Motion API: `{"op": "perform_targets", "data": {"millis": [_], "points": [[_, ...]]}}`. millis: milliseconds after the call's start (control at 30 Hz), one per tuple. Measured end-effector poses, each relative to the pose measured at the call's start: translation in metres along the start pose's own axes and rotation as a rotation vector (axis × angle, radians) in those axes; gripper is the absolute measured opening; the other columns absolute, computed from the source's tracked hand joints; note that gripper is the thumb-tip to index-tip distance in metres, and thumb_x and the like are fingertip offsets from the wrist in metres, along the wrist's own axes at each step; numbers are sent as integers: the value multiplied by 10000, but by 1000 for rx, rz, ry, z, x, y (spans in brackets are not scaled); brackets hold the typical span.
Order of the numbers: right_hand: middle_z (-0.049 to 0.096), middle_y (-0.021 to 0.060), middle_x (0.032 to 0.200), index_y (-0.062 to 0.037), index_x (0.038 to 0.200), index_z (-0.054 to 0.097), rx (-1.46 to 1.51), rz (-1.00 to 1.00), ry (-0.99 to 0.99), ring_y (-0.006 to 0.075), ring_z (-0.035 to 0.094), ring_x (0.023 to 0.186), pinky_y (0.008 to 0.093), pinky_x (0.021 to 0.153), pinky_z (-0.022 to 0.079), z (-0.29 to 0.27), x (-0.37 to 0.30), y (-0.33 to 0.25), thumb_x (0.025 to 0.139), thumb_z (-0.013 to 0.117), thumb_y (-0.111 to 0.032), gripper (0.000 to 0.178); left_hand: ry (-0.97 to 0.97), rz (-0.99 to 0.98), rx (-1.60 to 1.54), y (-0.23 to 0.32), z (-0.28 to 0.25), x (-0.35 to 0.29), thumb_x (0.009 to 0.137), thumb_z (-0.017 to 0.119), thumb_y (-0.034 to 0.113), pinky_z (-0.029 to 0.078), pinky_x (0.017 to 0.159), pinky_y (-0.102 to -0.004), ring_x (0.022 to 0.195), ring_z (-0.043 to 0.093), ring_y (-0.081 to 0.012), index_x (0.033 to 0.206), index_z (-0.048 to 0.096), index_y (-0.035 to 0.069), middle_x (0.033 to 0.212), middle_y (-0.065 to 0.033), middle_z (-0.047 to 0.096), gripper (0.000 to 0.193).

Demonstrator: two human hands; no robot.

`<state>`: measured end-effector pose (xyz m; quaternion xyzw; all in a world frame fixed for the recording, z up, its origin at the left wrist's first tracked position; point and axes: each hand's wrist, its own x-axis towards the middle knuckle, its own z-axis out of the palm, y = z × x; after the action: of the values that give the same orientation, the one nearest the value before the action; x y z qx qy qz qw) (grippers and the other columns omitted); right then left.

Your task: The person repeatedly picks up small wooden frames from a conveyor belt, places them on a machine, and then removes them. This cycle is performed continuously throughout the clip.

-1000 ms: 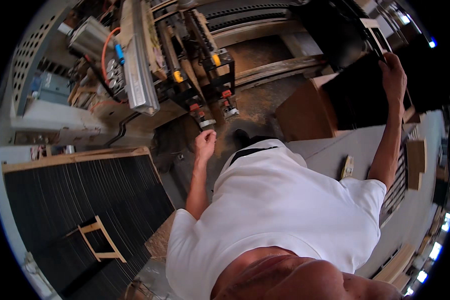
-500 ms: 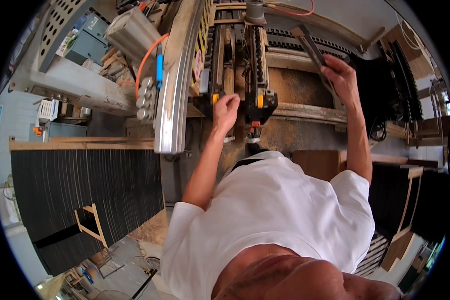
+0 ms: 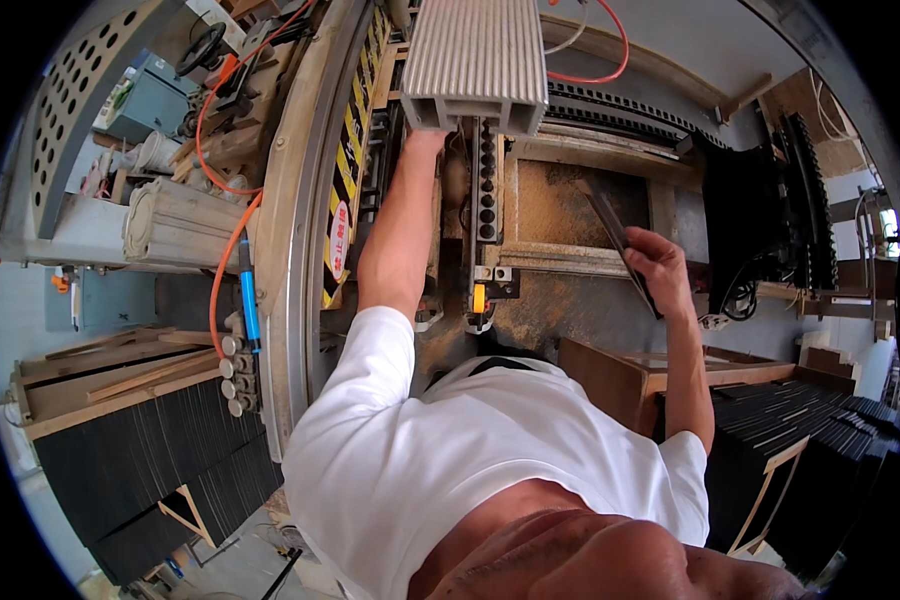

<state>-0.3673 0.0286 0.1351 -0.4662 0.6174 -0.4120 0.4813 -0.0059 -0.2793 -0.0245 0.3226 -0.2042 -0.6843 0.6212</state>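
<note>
My left arm reaches forward into the machine, and my left hand (image 3: 427, 142) goes in beneath a grey ribbed metal block (image 3: 475, 60). That block hides the fingers and whatever they may touch. Just right of the hand runs a dark rail with a row of round holes (image 3: 487, 190), and a yellow part (image 3: 479, 298) sits at its near end. My right hand (image 3: 658, 262) is closed around a thin, dark, narrow strip (image 3: 610, 222), held tilted above the sawdust-covered area.
Yellow-and-black striped tape (image 3: 350, 170) lines the wooden beam at left. An orange hose (image 3: 218, 270) joins a blue tube (image 3: 249, 300). Stacks of dark boards stand at left (image 3: 140, 470) and right (image 3: 770, 420). A brown box (image 3: 610, 375) sits by my right side.
My left hand has moved from the near end of the rails to farther inside, under the ribbed block. My right hand still holds the strip, now lower in view. The whole view has shifted.
</note>
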Motion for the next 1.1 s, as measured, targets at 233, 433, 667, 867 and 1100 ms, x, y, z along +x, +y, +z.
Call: {"op": "perform_targets", "data": {"millis": [233, 433, 667, 867, 1100], "points": [[681, 94, 930, -40, 1094, 676, -487, -342, -148, 156, 614, 823, 285, 746, 484, 70, 27, -59, 814, 671, -28, 280, 374, 16, 43, -1, -10, -16, 907, 647, 214, 565, 668, -381, 790, 643, -235, 1087, 591, 16, 964, -118, 636, 274], [668, 102, 968, -38, 1042, 671, -662, -896, -269, 309, 591, 911, 397, 801, 485, 167, 77, -55, 787, 650, -23, 256, 268, -117, 81, -11, -15, -251, 929, 629, 232, 574, 625, -312, 707, 645, -157, 1028, 599, 46, 847, -44, 637, 213], [672, 86, 1079, -106, 1111, 665, -919, -1139, -281, 298, 596, 971, 413, 859, 464, 271, 134, -6, 817, 594, -49, 308, 388, -154, 179, -1, -55, -478, 954, 594, 253, 549, 663, -273, 732, 644, -128, 1044, 601, 49, 878, -41, 649, 223], [668, 55, 1086, -147, 1188, 630, -1288, -1181, -194, 255, 579, 1025, 387, 884, 419, 285, 167, -18, 785, 593, -65, 413, 568, -163, 231, 5, -75, -576, 925, 634, 273, 539, 671, -275, 747, 628, -119, 1024, 610, 48, 859, -33, 646, 247], [690, 80, 774, -135, 966, 703, -1408, -1271, -126, 255, 596, 928, 393, 833, 390, 301, 235, -38, 771, 622, -46, 229, 875, -71, 55, -15, -122, -618, 877, 696, 268, 523, 664, -288, 739, 612, -139, 983, 608, 59, 816, -23, 611, 250]]}}
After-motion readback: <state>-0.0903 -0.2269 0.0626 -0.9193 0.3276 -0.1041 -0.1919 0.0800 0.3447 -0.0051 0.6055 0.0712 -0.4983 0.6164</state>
